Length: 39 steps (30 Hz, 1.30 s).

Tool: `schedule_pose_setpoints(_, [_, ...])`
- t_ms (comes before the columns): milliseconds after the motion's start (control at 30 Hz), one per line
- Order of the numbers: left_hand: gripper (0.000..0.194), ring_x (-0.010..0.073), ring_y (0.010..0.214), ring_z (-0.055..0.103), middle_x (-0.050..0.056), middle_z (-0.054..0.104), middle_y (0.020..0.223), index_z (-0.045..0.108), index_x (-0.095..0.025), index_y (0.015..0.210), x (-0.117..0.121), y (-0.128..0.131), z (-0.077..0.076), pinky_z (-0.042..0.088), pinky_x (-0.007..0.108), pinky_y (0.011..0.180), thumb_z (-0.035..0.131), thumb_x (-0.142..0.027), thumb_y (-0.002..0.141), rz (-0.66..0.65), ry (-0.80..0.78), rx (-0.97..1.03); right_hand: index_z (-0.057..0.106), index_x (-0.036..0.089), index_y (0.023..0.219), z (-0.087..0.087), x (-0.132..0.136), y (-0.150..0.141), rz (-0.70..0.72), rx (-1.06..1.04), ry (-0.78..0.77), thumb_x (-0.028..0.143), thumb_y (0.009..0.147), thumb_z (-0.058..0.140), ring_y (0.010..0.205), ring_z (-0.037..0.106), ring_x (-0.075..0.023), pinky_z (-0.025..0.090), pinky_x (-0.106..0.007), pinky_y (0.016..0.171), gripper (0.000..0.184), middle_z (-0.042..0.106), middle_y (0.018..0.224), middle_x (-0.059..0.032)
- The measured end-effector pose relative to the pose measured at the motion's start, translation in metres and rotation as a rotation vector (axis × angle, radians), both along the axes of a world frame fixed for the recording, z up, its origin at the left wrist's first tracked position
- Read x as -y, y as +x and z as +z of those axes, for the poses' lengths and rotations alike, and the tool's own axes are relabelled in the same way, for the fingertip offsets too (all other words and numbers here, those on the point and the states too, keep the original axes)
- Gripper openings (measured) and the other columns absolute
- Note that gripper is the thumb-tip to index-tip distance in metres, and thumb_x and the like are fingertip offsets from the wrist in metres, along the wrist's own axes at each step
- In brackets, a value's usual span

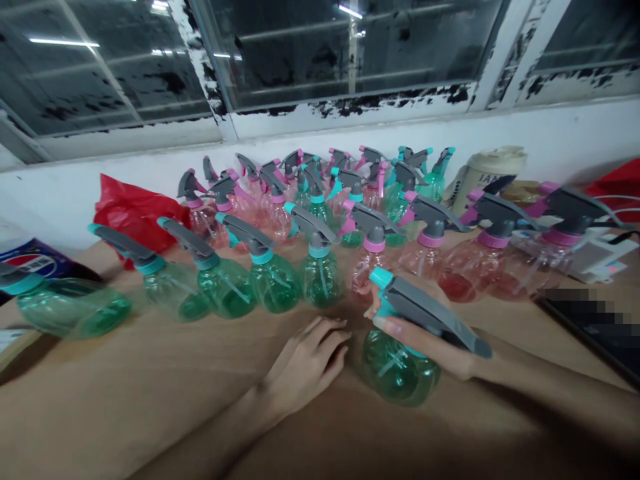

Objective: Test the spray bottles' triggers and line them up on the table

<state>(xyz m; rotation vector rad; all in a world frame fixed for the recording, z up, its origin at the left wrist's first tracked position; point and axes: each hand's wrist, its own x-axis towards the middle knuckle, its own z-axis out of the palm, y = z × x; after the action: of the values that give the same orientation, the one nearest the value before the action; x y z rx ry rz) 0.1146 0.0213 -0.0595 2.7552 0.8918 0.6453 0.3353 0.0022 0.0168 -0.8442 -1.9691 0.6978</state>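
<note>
My right hand (pixel 435 343) is wrapped round the neck of a green spray bottle (pixel 400 373) with a grey and turquoise trigger head, at the right of centre. That bottle looks upright on the table or just above it; I cannot tell which. Beside it, my left hand (pixel 310 360) rests on the wooden table (pixel 165 400) with loosely bent fingers, apart from the bottle and holding nothing. Just behind stands a row of similar bottles, including a green one (pixel 321 277) and a pink one with a pink collar (pixel 367 267).
Several more green and pink spray bottles (pixel 280 213) crowd the back by the wall. A red plastic bag (pixel 135 210) and a Pepsi package (pixel 45 260) lie left. At right are a cream cup (pixel 487 173), a white device (pixel 600 253) and a dark tablet-like slab (pixel 590 327).
</note>
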Motion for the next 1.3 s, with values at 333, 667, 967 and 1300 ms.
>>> schedule_pose_setpoints(333, [0.024, 0.0250, 0.112, 0.057, 0.009, 0.061, 0.116, 0.055, -0.016, 0.113, -0.001, 0.001, -0.003, 0.051, 0.043, 0.094, 0.048, -0.013, 0.090, 0.078, 0.073, -0.069, 0.057, 0.027, 0.097, -0.005, -0.002, -0.001, -0.031, -0.066, -0.030, 0.032, 0.082, 0.061, 0.076, 0.059, -0.0176, 0.049, -0.032, 0.069, 0.017, 0.060, 0.085, -0.0008])
schedule_pose_setpoints(667, [0.031, 0.0261, 0.126, 0.047, 0.013, 0.055, 0.130, 0.053, -0.010, 0.122, 0.008, 0.008, -0.006, 0.043, 0.042, 0.104, 0.049, -0.017, 0.092, 0.083, 0.086, -0.164, 0.060, 0.027, 0.117, -0.007, 0.000, 0.001, 0.026, -0.084, -0.041, 0.030, 0.082, 0.061, 0.076, 0.059, -0.0181, 0.052, -0.033, 0.072, 0.035, 0.063, 0.092, -0.0038])
schedule_pose_setpoints(967, [0.035, 0.0288, 0.132, 0.040, 0.015, 0.047, 0.139, 0.051, -0.011, 0.127, 0.012, 0.008, -0.006, 0.041, 0.044, 0.105, 0.050, -0.018, 0.093, 0.110, 0.019, -0.202, 0.062, 0.028, 0.116, -0.009, 0.002, 0.001, 0.018, -0.123, -0.042, 0.023, 0.081, 0.063, 0.083, 0.063, -0.0175, 0.051, -0.032, 0.076, 0.035, 0.066, 0.098, -0.0026])
schedule_pose_setpoints(1300, [0.039, 0.0261, 0.133, 0.038, 0.011, 0.045, 0.141, 0.046, -0.014, 0.133, 0.015, 0.009, -0.008, 0.037, 0.046, 0.107, 0.047, -0.021, 0.094, 0.124, 0.000, -0.188, 0.061, 0.023, 0.087, -0.009, 0.003, -0.001, -0.084, -0.070, -0.006, 0.023, 0.086, 0.054, 0.073, 0.060, -0.0157, 0.049, -0.030, 0.067, 0.007, 0.062, 0.080, -0.0008])
